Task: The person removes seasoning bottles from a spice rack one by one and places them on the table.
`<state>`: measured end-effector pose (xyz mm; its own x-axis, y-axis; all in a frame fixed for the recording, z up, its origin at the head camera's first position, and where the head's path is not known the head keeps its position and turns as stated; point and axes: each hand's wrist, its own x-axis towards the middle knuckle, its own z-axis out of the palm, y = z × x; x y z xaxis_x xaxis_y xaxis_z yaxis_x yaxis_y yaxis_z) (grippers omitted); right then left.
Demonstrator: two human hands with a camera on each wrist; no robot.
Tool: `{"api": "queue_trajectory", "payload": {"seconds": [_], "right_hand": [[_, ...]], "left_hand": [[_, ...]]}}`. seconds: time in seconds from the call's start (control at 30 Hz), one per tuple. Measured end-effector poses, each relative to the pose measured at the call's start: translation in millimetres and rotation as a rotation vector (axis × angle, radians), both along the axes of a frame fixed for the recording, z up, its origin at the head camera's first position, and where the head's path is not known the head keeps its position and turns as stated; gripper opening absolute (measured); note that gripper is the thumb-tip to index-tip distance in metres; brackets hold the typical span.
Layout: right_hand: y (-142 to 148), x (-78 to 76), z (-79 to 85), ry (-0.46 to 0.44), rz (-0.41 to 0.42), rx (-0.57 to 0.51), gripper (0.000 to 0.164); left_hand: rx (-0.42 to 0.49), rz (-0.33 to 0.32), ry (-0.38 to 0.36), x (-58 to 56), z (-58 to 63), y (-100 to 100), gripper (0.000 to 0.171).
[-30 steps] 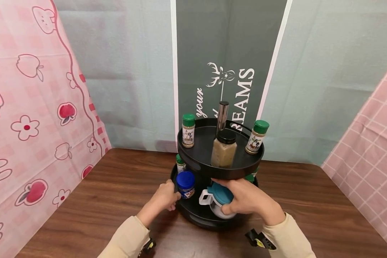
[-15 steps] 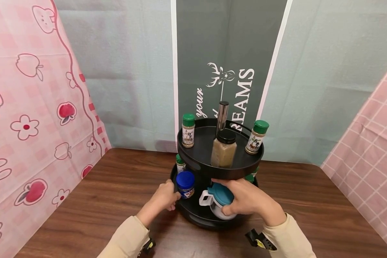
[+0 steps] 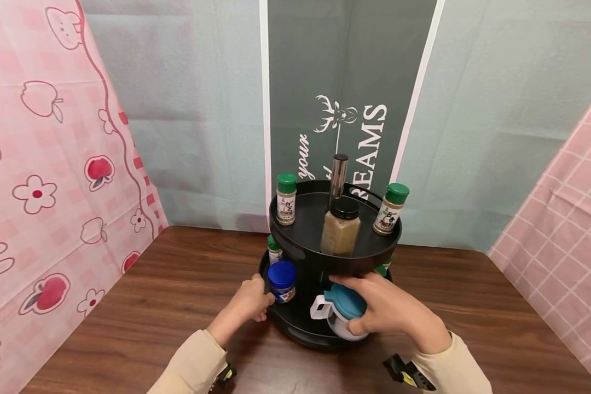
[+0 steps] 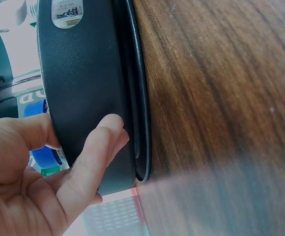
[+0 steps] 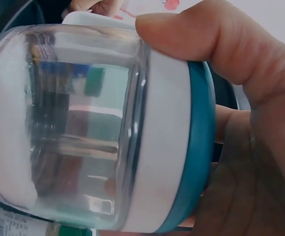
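A two-tier black rotating spice rack stands on the table. My left hand [image 3: 251, 298] grips the wall of its lower tray [image 3: 300, 335] at the left; in the left wrist view the thumb lies over the rim and the fingers against the outer wall [image 4: 86, 88]. Beside that hand stands a blue-capped jar [image 3: 282, 284]. My right hand [image 3: 391, 306] holds a clear seasoning jar [image 3: 342, 325] with a teal lid and white handle, tilted at the lower tray's front. White contents [image 5: 5, 113] show inside it in the right wrist view. Whether its base touches the tray I cannot tell.
The upper tray [image 3: 302, 210] overhangs the right hand. It bears a square black-capped jar [image 3: 340, 235], two green-capped shakers [image 3: 286, 202] and a central metal post [image 3: 338, 178]. More green-capped shakers [image 3: 274, 251] stand below. Wood table [image 3: 177, 284] surrounds the rack; curtains hang behind.
My right hand has shifted slightly right and toward me with the seasoning jar, away from the rack's middle. The left hand keeps its place on the tray.
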<state>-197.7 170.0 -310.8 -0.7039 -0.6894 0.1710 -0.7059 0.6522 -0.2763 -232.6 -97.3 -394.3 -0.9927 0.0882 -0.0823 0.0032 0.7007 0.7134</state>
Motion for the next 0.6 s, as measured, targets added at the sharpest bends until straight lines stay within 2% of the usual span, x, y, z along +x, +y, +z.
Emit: {"api": "queue_trajectory", "payload": {"seconds": [0.23, 0.6], "right_hand": [[7, 6.0, 1.9, 0.004, -0.060, -0.001, 0.064], [23, 12.6, 6.0, -0.027, -0.100, -0.011, 0.062]], "left_hand": [[0.005, 0.002, -0.001, 0.8, 0.8, 1, 0.045], [0.008, 0.008, -0.009, 1.1, 1.8, 0, 0.051]]}}
